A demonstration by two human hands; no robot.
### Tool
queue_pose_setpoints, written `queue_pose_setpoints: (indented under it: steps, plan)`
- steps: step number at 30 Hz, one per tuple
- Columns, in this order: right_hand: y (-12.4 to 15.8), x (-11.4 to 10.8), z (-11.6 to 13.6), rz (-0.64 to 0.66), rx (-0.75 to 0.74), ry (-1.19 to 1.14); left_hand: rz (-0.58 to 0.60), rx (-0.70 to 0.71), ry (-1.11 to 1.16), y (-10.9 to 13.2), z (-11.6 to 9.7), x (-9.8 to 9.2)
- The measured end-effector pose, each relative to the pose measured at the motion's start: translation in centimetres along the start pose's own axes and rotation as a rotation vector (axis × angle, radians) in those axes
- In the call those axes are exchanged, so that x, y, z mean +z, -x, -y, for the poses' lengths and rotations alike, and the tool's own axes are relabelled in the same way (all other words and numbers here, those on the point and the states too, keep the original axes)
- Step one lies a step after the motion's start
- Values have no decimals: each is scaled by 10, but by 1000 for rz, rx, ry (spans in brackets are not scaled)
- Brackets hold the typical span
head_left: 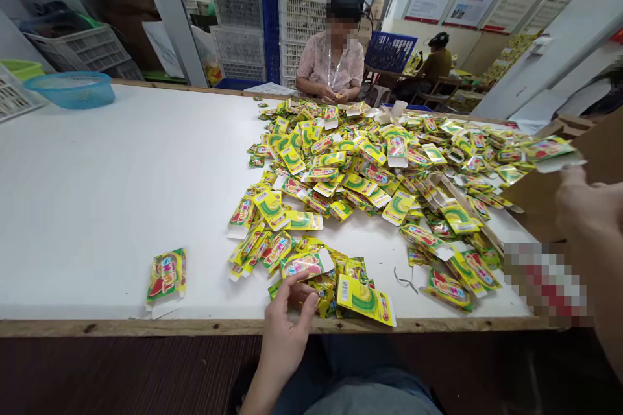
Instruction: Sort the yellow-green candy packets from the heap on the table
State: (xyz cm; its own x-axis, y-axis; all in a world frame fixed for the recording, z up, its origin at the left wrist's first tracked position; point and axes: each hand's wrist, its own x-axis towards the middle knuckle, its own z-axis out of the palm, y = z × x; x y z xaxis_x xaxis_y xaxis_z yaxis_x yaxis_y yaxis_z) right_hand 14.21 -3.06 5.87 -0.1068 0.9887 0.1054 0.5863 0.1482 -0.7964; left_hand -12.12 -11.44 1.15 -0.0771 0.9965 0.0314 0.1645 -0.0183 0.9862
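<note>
A big heap of flat yellow-green candy cartons (370, 175) covers the right half of the white table (121, 194). My left hand (287, 324) reaches over the front edge, fingers curled and touching the nearest small packets (321, 285). My right hand (579, 204) is raised at the right edge and pinches one flattened carton (555, 150) above a brown cardboard box (574, 175). One carton (166, 274) lies alone to the left.
A person sits at the far side of the table, hands together on a packet (335, 96). A blue basin (74, 89) and white crates (87, 48) stand at the far left. Stacked crates (296, 26) fill the back. Another person sits at the back right.
</note>
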Motion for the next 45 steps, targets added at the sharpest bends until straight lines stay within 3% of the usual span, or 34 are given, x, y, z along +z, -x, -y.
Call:
queue_pose_setpoints:
  steps: [5,10,14,17,20,23,25,28,30,36,39,42,45]
  plan:
    - [-11,12,-3,55,-44,115,-170,44,-125,10,5,-25]
    - [-16,24,-19,385,73,160,-194,89,-290,23,16,-37]
    - [-12,54,-37,252,207,69,-51,122,-436,27,25,-22]
    - [-12,64,-48,282,281,-10,-53,175,-591,24,31,-6]
    - [-18,57,-53,250,341,-113,-102,225,-705,18,33,-4]
    - [-22,43,-55,18,321,-291,-126,252,-820,10,30,-11]
    - [-20,37,-55,-91,227,-343,-129,255,-881,5,27,-15]
    - [-9,37,-58,-49,83,-236,-109,269,-928,3,22,-11]
    - [-1,42,-63,-34,62,-132,-86,256,-969,4,19,-2]
    - [4,46,-83,-32,193,-114,-70,-5,-1181,-1,12,36]
    - [-4,37,-83,37,225,-147,-71,-32,-1154,-7,12,42]
    - [-13,29,-76,88,256,-343,-121,-9,-1063,-13,15,41]
    - [-18,22,-68,87,325,-701,-220,8,-902,-18,19,40]
